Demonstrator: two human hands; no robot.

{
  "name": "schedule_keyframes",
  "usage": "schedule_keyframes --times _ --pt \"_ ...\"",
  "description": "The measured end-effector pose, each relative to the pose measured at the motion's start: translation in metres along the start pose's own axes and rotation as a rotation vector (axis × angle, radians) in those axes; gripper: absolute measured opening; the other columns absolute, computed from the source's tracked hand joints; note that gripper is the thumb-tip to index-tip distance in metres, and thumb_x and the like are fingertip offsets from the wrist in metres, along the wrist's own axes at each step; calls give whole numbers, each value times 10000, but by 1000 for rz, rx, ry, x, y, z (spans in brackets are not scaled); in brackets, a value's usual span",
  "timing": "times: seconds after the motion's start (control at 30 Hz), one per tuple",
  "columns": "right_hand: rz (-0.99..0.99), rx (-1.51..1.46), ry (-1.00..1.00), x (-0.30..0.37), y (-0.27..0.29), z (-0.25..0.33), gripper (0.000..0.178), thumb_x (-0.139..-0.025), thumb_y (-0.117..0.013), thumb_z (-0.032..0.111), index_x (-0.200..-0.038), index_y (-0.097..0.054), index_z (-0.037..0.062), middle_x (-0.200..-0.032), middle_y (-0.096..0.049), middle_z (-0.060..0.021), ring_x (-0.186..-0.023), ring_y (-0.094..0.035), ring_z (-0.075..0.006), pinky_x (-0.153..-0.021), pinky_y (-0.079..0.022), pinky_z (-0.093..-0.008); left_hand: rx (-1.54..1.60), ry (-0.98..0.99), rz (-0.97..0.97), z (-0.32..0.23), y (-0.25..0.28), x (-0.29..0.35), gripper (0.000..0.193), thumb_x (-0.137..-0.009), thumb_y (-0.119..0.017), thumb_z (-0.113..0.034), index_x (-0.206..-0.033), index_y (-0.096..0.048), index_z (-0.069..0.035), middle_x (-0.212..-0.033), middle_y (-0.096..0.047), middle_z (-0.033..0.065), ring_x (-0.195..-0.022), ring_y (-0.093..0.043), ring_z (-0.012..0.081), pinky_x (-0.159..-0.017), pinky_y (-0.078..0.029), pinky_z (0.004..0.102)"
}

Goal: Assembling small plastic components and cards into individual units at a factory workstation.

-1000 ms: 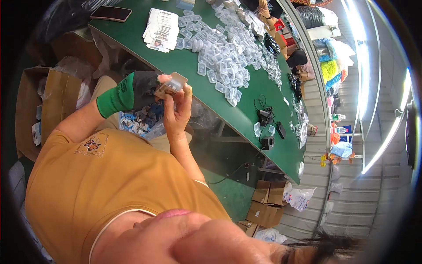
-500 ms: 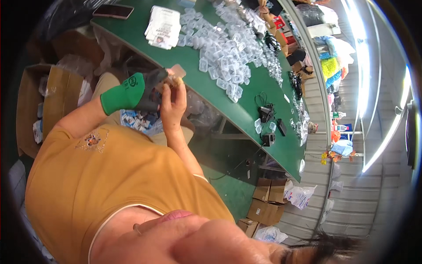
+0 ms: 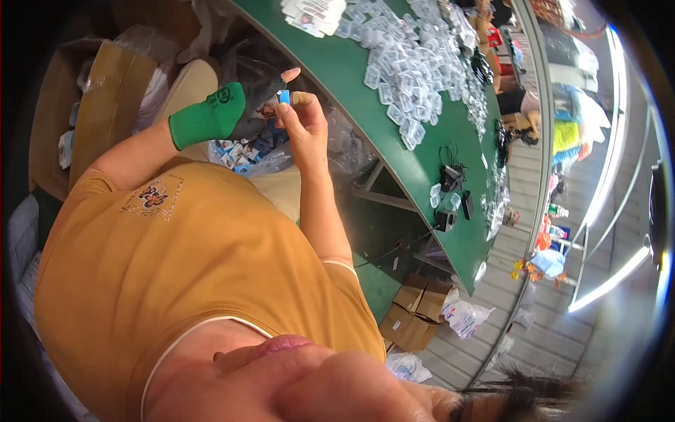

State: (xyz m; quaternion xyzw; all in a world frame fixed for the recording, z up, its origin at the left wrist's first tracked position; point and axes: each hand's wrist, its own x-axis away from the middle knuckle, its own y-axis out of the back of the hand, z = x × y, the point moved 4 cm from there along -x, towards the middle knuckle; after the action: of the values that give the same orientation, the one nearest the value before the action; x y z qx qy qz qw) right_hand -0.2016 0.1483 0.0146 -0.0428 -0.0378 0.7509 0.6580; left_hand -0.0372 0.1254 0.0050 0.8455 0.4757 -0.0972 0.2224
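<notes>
My left hand [image 3: 242, 116] wears a green glove with dark grey fingers, and one bare fingertip sticks out of it. It is closed around a small printed package [image 3: 283, 96] with a bright blue end. My right hand [image 3: 307, 130] is bare and pinches the same package between thumb and fingers. Part of the package is hidden by the fingers. Just below both hands, a clear plastic bag [image 3: 278, 156] holds several small blue-and-white printed packages [image 3: 242, 151].
The green table [image 3: 337, 84] carries a heap of clear plastic cases [image 3: 404, 70], a stack of printed cards [image 3: 314, 14] and black cabled devices [image 3: 450, 179]. Cardboard boxes stand at the left [image 3: 116, 105] and on the floor [image 3: 415, 313]. Another person's arm [image 3: 527, 123] shows beyond the table.
The view has shifted, so the table sits farther right and higher. A clear, flat piece showed at my fingertips before; now the blue end of the package shows there.
</notes>
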Motion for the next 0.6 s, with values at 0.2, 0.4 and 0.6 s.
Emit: schedule_keyframes --times 0.2,0.4,0.6 --pt "-52 746 441 17 -25 -8 126 -945 -697 33 -1068 -666 32 -872 -593 -118 -742 -614 -269 -690 -499 -355 -271 -29 -109 13 -1 36 892 -885 -698 -4 -1654 -262 -122 -997 -655 110 -771 -637 236 -730 -543 349" --pt "-18 419 234 4 -17 -38 77 -961 -717 65 -990 -677 6 -842 -572 -45 -763 -548 -145 -680 -438 -279 -251 38 -180 21 -10 58 870 -899 -627 54 -1660 -250 -135 -1056 -656 114 -804 -628 186 -766 -554 321" --pt "3 600 433 21 -29 -24 71 -941 -700 25 -1008 -680 11 -861 -591 -110 -762 -596 -247 -685 -483 -342 -272 131 -185 21 -16 64 888 -899 -619 53 -1669 -223 -143 -1019 -647 99 -781 -598 161 -746 -538 317"
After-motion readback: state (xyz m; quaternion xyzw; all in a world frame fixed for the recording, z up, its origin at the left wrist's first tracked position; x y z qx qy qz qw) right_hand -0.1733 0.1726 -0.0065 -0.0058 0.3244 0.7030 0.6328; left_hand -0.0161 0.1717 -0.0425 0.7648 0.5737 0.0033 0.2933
